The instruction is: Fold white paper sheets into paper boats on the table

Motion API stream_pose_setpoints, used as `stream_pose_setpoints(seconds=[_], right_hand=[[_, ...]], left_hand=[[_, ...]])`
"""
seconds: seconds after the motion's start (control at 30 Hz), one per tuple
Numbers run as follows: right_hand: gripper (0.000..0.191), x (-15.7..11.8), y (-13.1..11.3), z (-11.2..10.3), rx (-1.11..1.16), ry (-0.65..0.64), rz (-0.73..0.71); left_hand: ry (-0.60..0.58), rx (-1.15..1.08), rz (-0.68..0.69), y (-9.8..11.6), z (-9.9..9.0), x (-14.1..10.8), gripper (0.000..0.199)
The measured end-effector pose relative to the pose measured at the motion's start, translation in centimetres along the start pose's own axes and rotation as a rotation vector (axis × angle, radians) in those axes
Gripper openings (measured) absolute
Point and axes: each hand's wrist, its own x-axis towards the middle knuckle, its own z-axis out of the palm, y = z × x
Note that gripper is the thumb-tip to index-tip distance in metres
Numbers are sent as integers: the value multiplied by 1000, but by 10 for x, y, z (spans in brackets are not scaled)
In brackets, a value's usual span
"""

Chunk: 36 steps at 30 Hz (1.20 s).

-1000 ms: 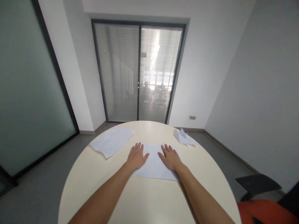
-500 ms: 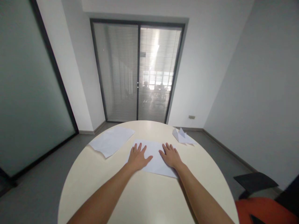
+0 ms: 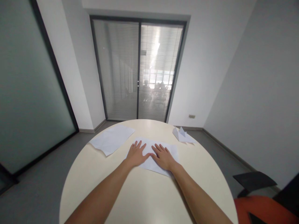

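A white sheet of paper (image 3: 173,152) lies flat on the round cream table (image 3: 144,199), under both of my hands. My left hand (image 3: 137,155) rests palm down on its left part, fingers spread. Palm down near the sheet's middle is my right hand (image 3: 163,157), its fingers stretched out. The two thumbs meet or nearly meet. My hands and wrists hide parts of the sheet.
At the table's far left lies another white paper sheet (image 3: 112,139), slightly creased. A folded paper piece (image 3: 183,136) with raised points sits near the far right edge. A red-seated chair (image 3: 261,208) with a black armrest (image 3: 254,180) stands at the right.
My right hand has slid left across the sheet towards my left hand, uncovering the sheet's right part. My left hand has stayed almost in place.
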Motion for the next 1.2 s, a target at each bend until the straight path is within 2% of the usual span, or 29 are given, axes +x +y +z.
stream_pose_setpoints(seconds=[0.1,0.2,0.33,0.43,0.6,0.67,0.83,0.97,1.07,1.2], right_hand=[[71,2,4,2,6,5,-6],[70,4,5,4,5,24,8],[68,6,4,5,3,49,42],[66,6,5,3,6,50,49],[71,3,18,-4,9,5,-6],[76,2,26,-7,6,-13,20],[79,1,43,-9,-21,-26,134],[75,2,43,-6,-51,12,185],[72,3,37,-5,-80,58,207],[62,-1,30,-13,-108,133,181]], left_hand=[[15,-1,-11,-2,-3,1,74],[84,16,-10,1,-5,0,68],[170,-8,141,6,-6,-4,49],[135,-35,175,8,-3,-5,50],[67,-46,130,6,1,-1,56],[73,-30,97,4,0,0,56],[196,7,41,-1,-2,2,45],[262,-63,186,4,-7,0,40],[234,-95,265,11,-9,-4,46],[139,-71,250,13,-7,-6,49]])
